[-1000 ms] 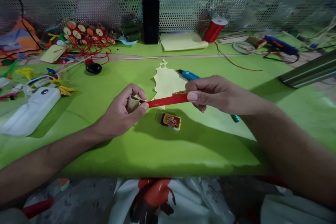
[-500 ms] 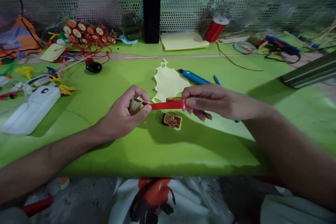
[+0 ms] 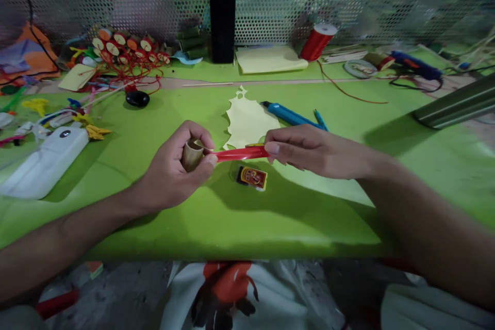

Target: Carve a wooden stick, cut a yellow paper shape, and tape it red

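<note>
A short hollow bamboo-like tube [image 3: 192, 154] sits in the curl of my left hand [image 3: 176, 170], whose thumb and forefinger also pinch one end of a strip of shiny red tape [image 3: 240, 153]. The strip is stretched across to my right hand [image 3: 313, 152], where thumb and fingers grip the other end. Part of the tape roll, with a yellow inner ring, shows by the right fingertips; the rest is hidden. Below the strip lies a small packet with a red and yellow label [image 3: 252, 177]. A cut pale-yellow paper [image 3: 249, 121] lies just behind.
Behind my right hand lie a blue cutter-like tool [image 3: 290, 113] and a pen. Red thread spool [image 3: 319, 42], black upright box [image 3: 223, 29] and glue gun [image 3: 415, 66] line the back. At left are a white device [image 3: 46, 162], small tubes with red cord [image 3: 124, 44] and a black mouse-like object [image 3: 137, 98].
My left hand has shifted slightly left with the tube. The red strip has turned and creased, showing a narrower face, and my right fingers have drawn closer together.
</note>
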The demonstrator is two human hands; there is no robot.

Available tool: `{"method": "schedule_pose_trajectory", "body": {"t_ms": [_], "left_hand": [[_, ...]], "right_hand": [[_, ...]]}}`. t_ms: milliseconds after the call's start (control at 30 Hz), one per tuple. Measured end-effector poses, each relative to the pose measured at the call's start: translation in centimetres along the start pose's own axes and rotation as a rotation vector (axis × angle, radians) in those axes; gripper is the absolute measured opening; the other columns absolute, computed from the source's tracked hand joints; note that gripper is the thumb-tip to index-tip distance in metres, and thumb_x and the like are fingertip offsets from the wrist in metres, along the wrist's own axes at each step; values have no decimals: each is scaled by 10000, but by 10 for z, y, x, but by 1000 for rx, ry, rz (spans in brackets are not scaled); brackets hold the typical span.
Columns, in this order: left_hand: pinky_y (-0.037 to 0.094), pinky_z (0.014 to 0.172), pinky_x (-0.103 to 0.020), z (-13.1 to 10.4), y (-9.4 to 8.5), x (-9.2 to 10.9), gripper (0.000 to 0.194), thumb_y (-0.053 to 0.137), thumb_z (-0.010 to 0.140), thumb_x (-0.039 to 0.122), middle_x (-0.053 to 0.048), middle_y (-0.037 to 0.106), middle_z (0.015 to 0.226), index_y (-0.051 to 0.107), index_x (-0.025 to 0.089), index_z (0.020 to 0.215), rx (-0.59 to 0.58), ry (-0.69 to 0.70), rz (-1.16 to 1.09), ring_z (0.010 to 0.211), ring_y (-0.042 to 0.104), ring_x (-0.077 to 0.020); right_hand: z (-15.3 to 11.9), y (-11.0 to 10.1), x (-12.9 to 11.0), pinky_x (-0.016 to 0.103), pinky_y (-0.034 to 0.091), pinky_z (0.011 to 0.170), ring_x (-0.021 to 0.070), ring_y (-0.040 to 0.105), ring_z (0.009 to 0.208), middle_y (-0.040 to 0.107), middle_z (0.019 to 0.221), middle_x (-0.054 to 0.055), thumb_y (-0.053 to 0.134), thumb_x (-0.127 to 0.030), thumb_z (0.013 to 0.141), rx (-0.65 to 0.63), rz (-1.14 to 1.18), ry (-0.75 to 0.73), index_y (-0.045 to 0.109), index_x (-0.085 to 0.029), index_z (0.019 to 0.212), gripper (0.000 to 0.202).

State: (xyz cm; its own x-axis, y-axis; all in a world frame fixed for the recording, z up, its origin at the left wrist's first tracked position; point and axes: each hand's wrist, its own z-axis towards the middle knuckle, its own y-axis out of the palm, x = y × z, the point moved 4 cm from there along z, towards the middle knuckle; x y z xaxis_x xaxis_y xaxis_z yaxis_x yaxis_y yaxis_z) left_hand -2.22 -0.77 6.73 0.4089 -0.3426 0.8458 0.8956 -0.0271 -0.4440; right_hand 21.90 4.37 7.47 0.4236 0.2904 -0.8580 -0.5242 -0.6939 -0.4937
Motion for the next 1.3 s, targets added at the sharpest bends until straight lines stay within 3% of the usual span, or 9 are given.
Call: {"method": "schedule_pose_trajectory", "body": {"t_ms": [200,467,600,867,1033,1200,1300], "left_hand": [[378,474,-207,4,-2,-6,181,737,857,216,43,558,770,599,261,965,-13,-44,-52,538,434,-86],[369,455,-188,5,4,-14,137,699,895,233,52,523,755,590,241,977,-73,-30,-21,532,435,-82],[378,471,-183,5,6,-16,112,685,910,239,39,546,809,600,237,983,-58,38,1,565,450,-81],[315,424,-184,3,11,-24,111,692,938,220,45,549,801,600,237,999,-45,79,-30,496,374,-57],[360,470,-181,2,12,-25,112,702,930,221,34,568,802,611,237,992,-15,120,-5,549,456,-69],[343,466,-185,-1,15,-21,110,702,921,236,28,586,791,610,229,981,-30,117,33,537,455,-69],[369,488,-191,-3,17,-18,108,696,926,259,26,589,751,606,231,981,-60,115,49,575,528,-93]], "right_hand": [[-2,-3,-5,251,333,540,95,423,587,473,658,-36,582,-599,1039,21,13,-93,548,-205,745,493],[1,0,-3,245,238,475,76,307,550,379,633,-62,731,-638,925,-13,147,-6,585,-198,769,489],[2,2,0,237,233,476,65,294,553,382,641,-61,699,-588,974,-6,178,-56,597,-185,770,463],[1,11,-2,204,382,531,75,488,631,582,760,-6,626,-487,1056,-165,274,-132,661,-146,951,359],[0,13,-3,208,436,537,85,580,651,656,855,25,586,-446,1078,-176,260,-103,656,-139,1053,315],[1,16,4,227,326,493,82,455,585,535,707,-31,637,-535,1025,-70,99,-45,640,-171,918,379],[4,21,5,233,251,471,72,349,562,467,641,-52,706,-588,963,16,55,-37,647,-173,796,452]]}}
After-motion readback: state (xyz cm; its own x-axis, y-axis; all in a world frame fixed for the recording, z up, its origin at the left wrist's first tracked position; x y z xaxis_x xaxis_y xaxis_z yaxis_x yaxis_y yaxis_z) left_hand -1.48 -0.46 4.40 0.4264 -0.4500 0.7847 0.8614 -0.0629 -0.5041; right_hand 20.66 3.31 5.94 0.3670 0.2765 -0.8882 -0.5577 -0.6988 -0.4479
